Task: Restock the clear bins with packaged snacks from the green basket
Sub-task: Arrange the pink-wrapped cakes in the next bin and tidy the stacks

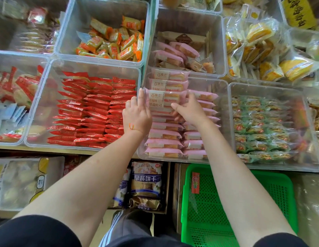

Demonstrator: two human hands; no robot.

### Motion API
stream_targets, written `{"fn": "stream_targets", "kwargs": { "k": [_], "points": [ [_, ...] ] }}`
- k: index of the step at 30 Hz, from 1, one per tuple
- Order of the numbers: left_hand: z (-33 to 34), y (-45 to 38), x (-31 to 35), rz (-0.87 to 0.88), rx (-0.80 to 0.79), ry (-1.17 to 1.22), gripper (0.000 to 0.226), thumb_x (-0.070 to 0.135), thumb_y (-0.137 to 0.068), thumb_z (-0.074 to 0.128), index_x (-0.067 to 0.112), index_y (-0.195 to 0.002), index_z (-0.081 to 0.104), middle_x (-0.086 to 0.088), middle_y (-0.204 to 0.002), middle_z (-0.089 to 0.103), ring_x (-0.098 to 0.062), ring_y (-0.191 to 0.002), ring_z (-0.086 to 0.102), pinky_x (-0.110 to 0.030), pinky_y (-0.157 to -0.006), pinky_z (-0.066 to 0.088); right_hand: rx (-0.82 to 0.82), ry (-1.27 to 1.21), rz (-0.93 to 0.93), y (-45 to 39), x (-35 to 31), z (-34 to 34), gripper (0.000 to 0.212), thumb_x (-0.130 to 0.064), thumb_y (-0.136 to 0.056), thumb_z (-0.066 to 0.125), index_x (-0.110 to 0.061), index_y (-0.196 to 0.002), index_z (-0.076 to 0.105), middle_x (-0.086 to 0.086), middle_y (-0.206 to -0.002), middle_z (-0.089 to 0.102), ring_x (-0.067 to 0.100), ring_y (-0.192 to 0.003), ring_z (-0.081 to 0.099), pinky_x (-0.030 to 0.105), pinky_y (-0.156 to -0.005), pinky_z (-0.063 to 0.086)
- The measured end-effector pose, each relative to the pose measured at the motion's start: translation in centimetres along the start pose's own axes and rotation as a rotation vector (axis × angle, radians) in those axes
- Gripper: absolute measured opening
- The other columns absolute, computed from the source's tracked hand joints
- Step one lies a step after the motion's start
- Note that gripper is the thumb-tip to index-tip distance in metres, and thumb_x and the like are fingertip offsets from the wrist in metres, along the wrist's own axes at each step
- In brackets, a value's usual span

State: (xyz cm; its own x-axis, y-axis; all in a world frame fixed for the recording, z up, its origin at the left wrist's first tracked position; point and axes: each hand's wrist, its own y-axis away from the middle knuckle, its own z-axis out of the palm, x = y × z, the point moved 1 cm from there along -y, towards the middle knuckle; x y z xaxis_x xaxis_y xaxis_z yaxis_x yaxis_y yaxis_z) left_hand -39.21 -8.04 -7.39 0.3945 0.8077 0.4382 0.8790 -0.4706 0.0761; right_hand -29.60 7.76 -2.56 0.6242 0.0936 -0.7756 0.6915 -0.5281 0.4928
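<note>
Green basket (272, 191) sat nearest, left hand (136, 115) and right hand (190, 111) gripped pink snack packs (162, 100) over clear bin (224, 122)

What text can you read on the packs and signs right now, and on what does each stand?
"早餐饼干": blue biscuit bag under the shelf.
"草莓味 奶盖吐司": pink pack held between left hand and right hand, seen sideways.
Yellow sign, top right: large characters, cut off and blurred, unreadable.
Red tag on the green basket: too small.
Red, orange and green wrappers: print blurred.
</note>
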Motion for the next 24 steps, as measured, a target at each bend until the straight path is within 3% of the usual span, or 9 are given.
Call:
{"fn": "stream_targets", "kwargs": {
  "k": [2, 4, 6, 8, 9, 11, 16, 20, 24],
  "points": [
    [-0.1, 0.0, 0.1, -0.003, -0.011, -0.003, 0.061, 0.035, -0.096, 0.021, 0.021, -0.155, 0.021, -0.011, -0.135, 0.05, -0.032, -0.115, 0.045, -0.046, -0.091, 0.038, 0.323, 0.201, -0.096, 1.2, 0.2, 0.4, 0.05, -0.028, -0.097, 0.058, -0.013, -0.137, 0.031, 0.004, -0.117, 0.063, 0.021, -0.097, 0.064, 0.032, -0.071, 0.048],
    [-0.2, 0.2, 0.2, -0.007, -0.013, -0.012, 0.065, 0.037, -0.092, 0.017, 0.02, -0.155, 0.021, -0.011, -0.136, 0.049, -0.032, -0.116, 0.045, -0.046, -0.091, 0.039, 0.593, 0.464, -0.362, 2.4, 0.5, 1.2, 0.054, -0.029, -0.092, 0.059, -0.01, -0.136, 0.035, 0.011, -0.119, 0.06, 0.027, -0.099, 0.062, 0.03, -0.067, 0.044],
    [-0.3, 0.2, 0.3, -0.008, -0.01, -0.019, 0.066, 0.038, -0.092, 0.017, 0.018, -0.155, 0.022, -0.012, -0.137, 0.049, -0.033, -0.117, 0.045, -0.046, -0.091, 0.039, 0.529, 0.741, -0.553, 1.7, 0.9, 2.6, 0.076, -0.04, -0.084, 0.068, -0.009, -0.144, 0.034, 0.019, -0.138, 0.047, 0.034, -0.124, 0.049, 0.041, -0.092, 0.048],
    [-0.3, 0.1, 0.2, -0.01, -0.013, -0.031, 0.064, 0.036, -0.094, 0.019, 0.018, -0.155, 0.022, -0.012, -0.137, 0.049, -0.033, -0.117, 0.046, -0.045, -0.09, 0.04, 0.33, 0.998, -0.572, -0.1, 1.2, 3.7, 0.105, -0.06, -0.077, 0.068, -0.017, -0.156, 0.014, 0.024, -0.159, 0.016, 0.042, -0.148, 0.015, 0.055, -0.119, 0.019],
    [-0.2, 0.0, 0.1, -0.007, -0.017, -0.036, 0.062, 0.034, -0.096, 0.022, 0.018, -0.155, 0.021, -0.012, -0.137, 0.049, -0.032, -0.116, 0.046, -0.045, -0.089, 0.04, 0.261, 1.112, -0.539, -1.1, 1.0, 3.8, 0.116, -0.067, -0.075, 0.067, -0.021, -0.158, 0.0, 0.025, -0.162, 0.001, 0.043, -0.15, 0.0, 0.057, -0.12, 0.005],
    [-0.1, 0.0, 0.0, -0.001, -0.021, -0.039, 0.059, 0.031, -0.098, 0.025, 0.018, -0.155, 0.022, -0.012, -0.136, 0.05, -0.032, -0.115, 0.046, -0.045, -0.088, 0.041, 0.187, 1.263, -0.498, -3.3, 0.6, 3.5, 0.128, -0.074, -0.072, 0.066, -0.024, -0.155, -0.019, 0.024, -0.162, -0.016, 0.042, -0.149, -0.014, 0.059, -0.118, -0.006],
    [0.1, 0.0, 0.0, 0.003, -0.02, -0.042, 0.056, 0.03, -0.101, 0.032, 0.018, -0.155, 0.022, -0.01, -0.137, 0.048, -0.031, -0.116, 0.045, -0.045, -0.091, 0.04, 0.232, 1.359, -0.623, -5.9, -1.6, 2.6, 0.122, -0.074, -0.074, 0.064, -0.027, -0.156, -0.012, 0.018, -0.165, -0.002, 0.04, -0.151, 0.001, 0.064, -0.116, 0.0],
    [0.0, 0.1, 0.0, 0.009, -0.004, -0.025, 0.057, 0.032, -0.1, 0.027, 0.017, -0.154, 0.025, -0.011, -0.133, 0.051, -0.032, -0.112, 0.048, -0.045, -0.088, 0.041, 0.15, 1.392, -0.705, -5.5, 0.3, 3.6, 0.108, -0.08, -0.083, 0.043, -0.023, -0.158, -0.01, 0.019, -0.164, -0.012, 0.038, -0.151, -0.011, 0.06, -0.113, -0.019],
    [0.0, 0.0, 0.1, -0.004, -0.019, -0.035, 0.064, 0.035, -0.094, 0.021, 0.018, -0.155, 0.025, -0.012, -0.135, 0.05, -0.034, -0.114, 0.047, -0.046, -0.087, 0.042, 0.224, 1.358, -0.73, -5.2, 0.5, 3.3, 0.095, -0.081, -0.083, 0.023, -0.027, -0.158, -0.001, 0.024, -0.163, 0.001, 0.045, -0.15, 0.002, 0.065, -0.114, -0.007]
  ]
}}
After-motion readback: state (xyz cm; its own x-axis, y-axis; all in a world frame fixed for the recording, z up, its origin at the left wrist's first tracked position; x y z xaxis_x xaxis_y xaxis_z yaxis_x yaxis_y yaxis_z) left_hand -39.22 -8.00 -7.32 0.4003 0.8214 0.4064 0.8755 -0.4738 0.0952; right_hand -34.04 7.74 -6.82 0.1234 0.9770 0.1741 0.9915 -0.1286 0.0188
